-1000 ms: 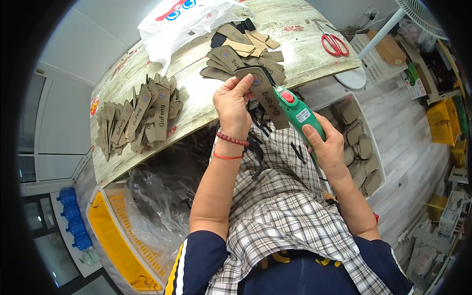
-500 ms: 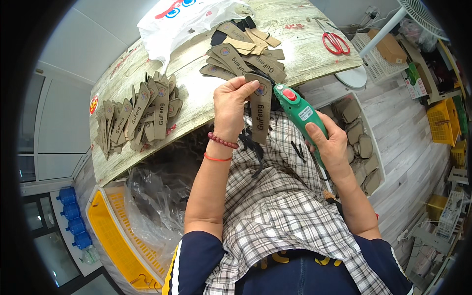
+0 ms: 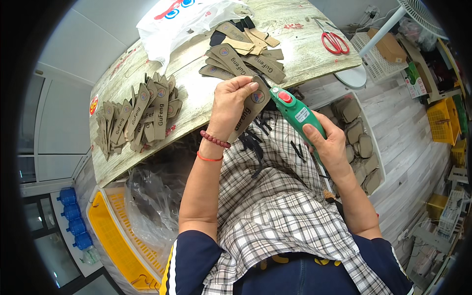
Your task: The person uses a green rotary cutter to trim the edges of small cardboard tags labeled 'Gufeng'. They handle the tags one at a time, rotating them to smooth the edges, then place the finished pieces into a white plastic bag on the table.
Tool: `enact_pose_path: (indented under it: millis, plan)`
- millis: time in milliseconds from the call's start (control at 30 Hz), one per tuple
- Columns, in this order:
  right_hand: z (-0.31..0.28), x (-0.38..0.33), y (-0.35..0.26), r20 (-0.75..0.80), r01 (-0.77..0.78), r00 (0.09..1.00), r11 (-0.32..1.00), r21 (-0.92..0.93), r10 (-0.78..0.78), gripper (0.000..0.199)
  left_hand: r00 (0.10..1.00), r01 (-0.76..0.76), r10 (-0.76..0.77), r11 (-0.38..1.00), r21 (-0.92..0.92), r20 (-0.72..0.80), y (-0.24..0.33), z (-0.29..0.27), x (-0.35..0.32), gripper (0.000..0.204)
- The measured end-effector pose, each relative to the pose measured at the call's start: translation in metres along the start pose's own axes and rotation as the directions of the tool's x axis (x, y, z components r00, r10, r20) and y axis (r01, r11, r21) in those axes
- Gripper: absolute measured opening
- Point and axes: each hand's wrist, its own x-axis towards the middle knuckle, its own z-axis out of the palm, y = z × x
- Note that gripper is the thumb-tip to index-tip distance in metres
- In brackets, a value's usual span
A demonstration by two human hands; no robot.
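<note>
Your left hand (image 3: 231, 101) is raised in front of your chest, forearm running up from the lower edge, wrist bent slightly so the fingers curl over the top of a tan insole piece (image 3: 250, 112); thumb and fingers are closed on its upper end, and the piece hangs tilted, lower end toward your lap. Two bracelets sit on that wrist, one beaded, one thin red. Your right hand (image 3: 328, 146) comes in from the right, forearm angled up and leftward, fingers wrapped fully around the body of a green handheld power tool (image 3: 297, 114) with a red button on top. The tool points up-left, its nose touching or just beside the right edge of the held piece; the exact contact is hidden. Both hands hover above a checked cloth (image 3: 275, 196) over your lap, just below the near edge of the table (image 3: 196, 105). On the table: one fanned pile of the same pieces (image 3: 137, 115) to the left, another pile (image 3: 243, 56) beyond your hands, a white plastic bag (image 3: 182, 19), red-handled scissors (image 3: 335, 40) at far right.
</note>
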Motion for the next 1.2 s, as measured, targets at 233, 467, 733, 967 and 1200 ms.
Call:
enact_pose_path:
  millis: [233, 467, 733, 967, 1200]
  plan:
    - [-0.001, 0.004, -0.003, 0.011, 0.007, 1.0, 0.999, 0.036, -0.007, 0.044, 0.995, 0.032, -0.043, 0.993, 0.117, 0.089, 0.01, 0.002, -0.003, 0.015]
    - [0.002, 0.008, -0.003, 0.02, 0.029, 0.999, 0.998, 0.047, -0.03, 0.044, 0.964, -0.223, 0.147, 0.902, 0.368, 0.224, 0.007, -0.017, 0.006, 0.017]
    - [-0.003, -0.001, 0.012, -0.036, -0.021, 0.999, 0.999, 0.041, 0.022, 0.045, 0.888, -0.054, 0.37, 0.674, 0.737, -0.273, 0.086, -0.164, 0.005, 0.026]
    - [0.0, 0.0, 0.015, -0.047, -0.06, 0.997, 0.998, 0.036, 0.062, 0.043, 0.766, 0.063, 0.624, 0.163, 0.985, -0.153, 0.023, -0.086, 0.054, 0.055]
    - [0.001, 0.002, 0.016, -0.092, -0.073, 0.993, 0.997, 0.039, 0.076, 0.044, 0.682, 0.018, 0.7, 0.277, 0.961, -0.215, -0.047, -0.042, 0.114, 0.065]
